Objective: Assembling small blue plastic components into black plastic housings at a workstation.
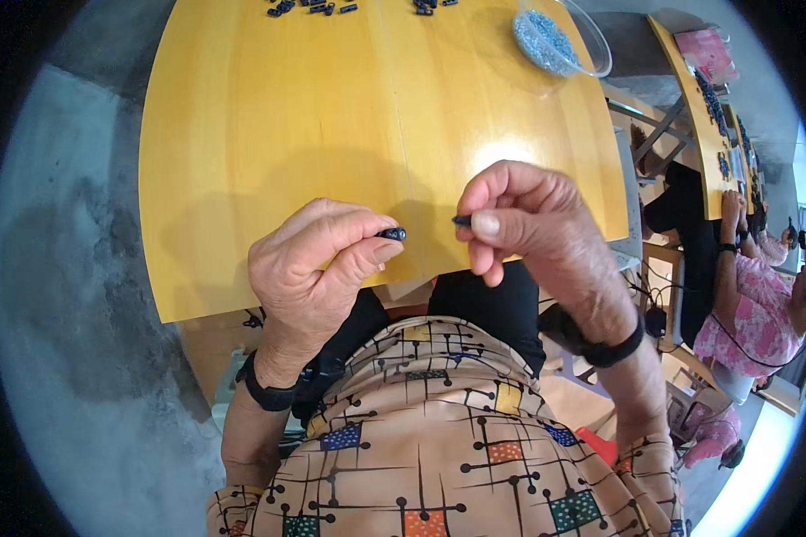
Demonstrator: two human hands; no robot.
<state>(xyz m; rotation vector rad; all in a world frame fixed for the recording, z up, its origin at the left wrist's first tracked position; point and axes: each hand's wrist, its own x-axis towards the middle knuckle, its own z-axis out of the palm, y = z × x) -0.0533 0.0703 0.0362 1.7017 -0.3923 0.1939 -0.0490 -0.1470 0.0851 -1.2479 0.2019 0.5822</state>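
Note:
Above the table's near edge, my left hand (318,259) is closed in a pinch on a small dark cylindrical part (391,234), whose round end faces right. To its right, my right hand (524,224) pinches another small dark piece (461,220) between thumb and fingertips. A gap separates the two pieces, and they do not touch. Most of each piece is hidden by my fingers, so its exact kind cannot be made out. Both hands hover over the yellow wooden table (287,116).
Several dark small parts (318,7) lie in groups along the table's far edge. A clear plastic bowl (591,63) with light-blue small pieces (546,43) stands at the far right corner. At right, people in pink patterned shirts (752,313) sit at another table (690,107) holding dark parts.

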